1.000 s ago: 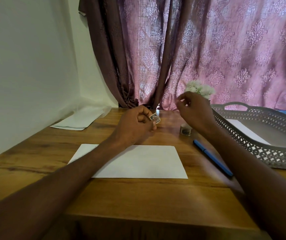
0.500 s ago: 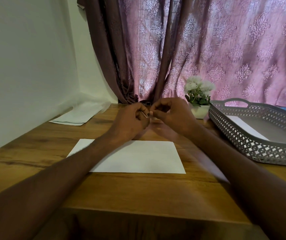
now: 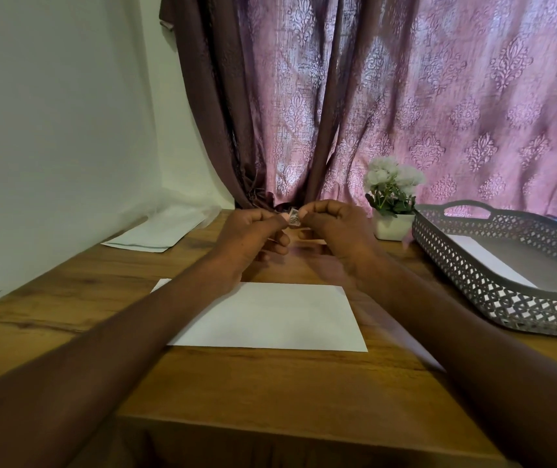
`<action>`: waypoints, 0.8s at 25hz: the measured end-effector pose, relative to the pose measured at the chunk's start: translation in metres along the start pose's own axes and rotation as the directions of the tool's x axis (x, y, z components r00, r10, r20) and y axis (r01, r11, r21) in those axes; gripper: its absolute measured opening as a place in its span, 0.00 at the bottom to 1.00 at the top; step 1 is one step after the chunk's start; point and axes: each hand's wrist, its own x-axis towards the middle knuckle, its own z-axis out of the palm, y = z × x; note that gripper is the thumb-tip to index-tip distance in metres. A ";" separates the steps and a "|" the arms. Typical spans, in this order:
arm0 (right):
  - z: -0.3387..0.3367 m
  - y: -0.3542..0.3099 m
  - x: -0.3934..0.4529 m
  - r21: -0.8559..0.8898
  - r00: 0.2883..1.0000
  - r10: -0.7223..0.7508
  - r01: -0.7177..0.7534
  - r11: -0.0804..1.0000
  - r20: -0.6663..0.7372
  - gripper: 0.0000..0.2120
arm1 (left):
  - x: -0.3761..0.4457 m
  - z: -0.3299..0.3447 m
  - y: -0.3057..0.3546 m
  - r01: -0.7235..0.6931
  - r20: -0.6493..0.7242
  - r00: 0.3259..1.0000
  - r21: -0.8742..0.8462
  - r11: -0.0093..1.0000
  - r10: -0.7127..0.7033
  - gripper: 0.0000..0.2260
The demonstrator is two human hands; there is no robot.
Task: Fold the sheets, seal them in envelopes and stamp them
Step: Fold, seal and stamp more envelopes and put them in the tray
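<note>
A small printed stamp (image 3: 293,218) is held up above the far middle of the wooden table (image 3: 270,383). My left hand (image 3: 253,234) pinches its left edge and my right hand (image 3: 334,228) pinches its right edge, fingertips almost meeting. A white envelope (image 3: 270,315) lies flat on the table below and nearer than both hands, partly crossed by my left forearm. Another white envelope (image 3: 155,231) lies at the far left by the wall.
A grey perforated tray (image 3: 493,285) with a white sheet (image 3: 486,261) inside stands at the right. A small white pot of white flowers (image 3: 392,201) sits behind my right hand. A patterned curtain hangs behind; a white wall bounds the left.
My right hand came in from the right and joined my left hand on the stamp. Both hands rose slightly. The pen and small jar seen a second ago are out of sight.
</note>
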 end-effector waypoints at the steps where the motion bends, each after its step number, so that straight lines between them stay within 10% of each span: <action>1: 0.001 0.001 0.000 -0.019 1.000 -0.007 0.007 1.000 -0.003 0.03 | 0.000 -0.001 0.001 0.048 0.026 0.999 -0.041 0.998 -0.047 0.15; 6: 0.004 0.004 -0.003 0.025 0.999 -0.039 0.039 0.999 0.013 0.03 | -0.002 -0.004 0.002 0.137 0.103 0.986 -0.050 0.989 -0.132 0.15; 16: 0.004 0.012 0.004 0.196 0.938 0.322 -0.342 0.919 0.128 0.07 | 0.003 -0.005 -0.001 0.049 0.030 0.999 -0.138 0.989 -0.045 0.12; 20: 0.008 0.010 0.006 -0.013 0.984 0.159 -0.160 0.987 -0.076 0.11 | -0.001 -0.002 0.000 -0.183 -0.025 0.980 0.292 0.939 0.199 0.04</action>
